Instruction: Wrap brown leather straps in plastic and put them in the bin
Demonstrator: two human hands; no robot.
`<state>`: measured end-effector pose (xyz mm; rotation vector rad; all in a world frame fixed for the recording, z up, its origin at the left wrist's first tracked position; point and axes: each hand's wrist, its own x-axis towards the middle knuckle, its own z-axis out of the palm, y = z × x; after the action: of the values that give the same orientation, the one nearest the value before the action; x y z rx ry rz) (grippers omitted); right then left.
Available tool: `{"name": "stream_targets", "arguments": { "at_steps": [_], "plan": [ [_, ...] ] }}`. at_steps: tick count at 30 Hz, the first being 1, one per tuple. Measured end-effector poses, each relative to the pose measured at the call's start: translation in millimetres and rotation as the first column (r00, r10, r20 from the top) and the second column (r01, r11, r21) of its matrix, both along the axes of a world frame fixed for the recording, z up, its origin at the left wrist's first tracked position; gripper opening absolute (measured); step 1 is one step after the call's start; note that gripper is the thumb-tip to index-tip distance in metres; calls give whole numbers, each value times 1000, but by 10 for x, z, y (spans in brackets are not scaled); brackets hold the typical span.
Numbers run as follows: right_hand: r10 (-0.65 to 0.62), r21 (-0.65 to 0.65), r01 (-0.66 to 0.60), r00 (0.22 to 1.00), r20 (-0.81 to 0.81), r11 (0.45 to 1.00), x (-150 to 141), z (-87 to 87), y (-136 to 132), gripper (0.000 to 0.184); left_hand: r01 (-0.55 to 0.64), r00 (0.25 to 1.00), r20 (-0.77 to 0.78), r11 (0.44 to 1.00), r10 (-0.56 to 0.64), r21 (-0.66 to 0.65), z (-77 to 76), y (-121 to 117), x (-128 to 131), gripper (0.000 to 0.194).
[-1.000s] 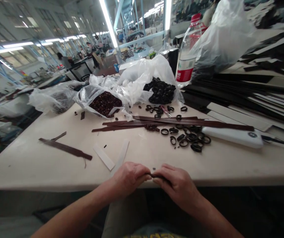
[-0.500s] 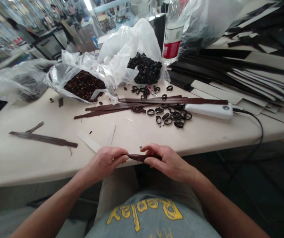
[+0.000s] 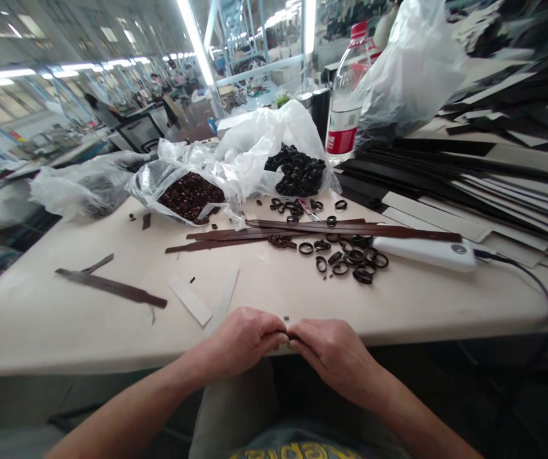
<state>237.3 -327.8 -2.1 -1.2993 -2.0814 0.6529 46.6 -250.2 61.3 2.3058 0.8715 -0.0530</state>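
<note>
At the table's front edge my left hand [image 3: 248,339] and my right hand [image 3: 330,347] meet, fingertips pinched together. Between them a small dark bit of a brown leather-like strap [image 3: 288,333] shows; the fingers hide the rest. Just beyond the fingertips lies a tiny dark piece [image 3: 286,318]. Several long brown straps [image 3: 236,236] lie across the table farther back. Black loops [image 3: 354,257] are heaped beside them, along with a small brown clump [image 3: 281,241]. To the left rests another pair of brown straps [image 3: 111,285].
White strips [image 3: 190,302] lie left of my hands. A white corded device [image 3: 424,253] sits at right. Behind stand plastic bags of brown pieces [image 3: 192,197] and black loops [image 3: 301,171], and a bottle [image 3: 343,131]. Dark and white strips [image 3: 494,185] pile up at right.
My hands have come together; the right one has slid left along the strap, which is now nearly covered. The camera view has tipped up, so the table appears lower and farther right.
</note>
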Motion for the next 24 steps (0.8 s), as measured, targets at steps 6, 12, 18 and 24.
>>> {"name": "stream_targets", "arguments": {
  "at_steps": [6, 12, 18, 24],
  "plan": [
    [-11, -25, 8, 993, -118, 1000, 143, -69, 63, 29, 30, 995, 102, 945, 4, -325, -53, 262, 96, 20],
    [-113, -95, 94, 969, -220, 991, 169, -110, 68, 24, -244, 934, 284, 968, 216, 66, -295, 888, 306, 13],
    [-120, -93, 103, 975, -188, 990, 127, -86, 52, 25, -165, 981, 167, 889, 102, 427, -454, 1336, 712, 23],
    [-137, -92, 121, 972, -190, 988, 108, -115, 42, 25, -185, 965, 242, 911, 99, 369, -515, 1407, 858, 12]
  ]
}}
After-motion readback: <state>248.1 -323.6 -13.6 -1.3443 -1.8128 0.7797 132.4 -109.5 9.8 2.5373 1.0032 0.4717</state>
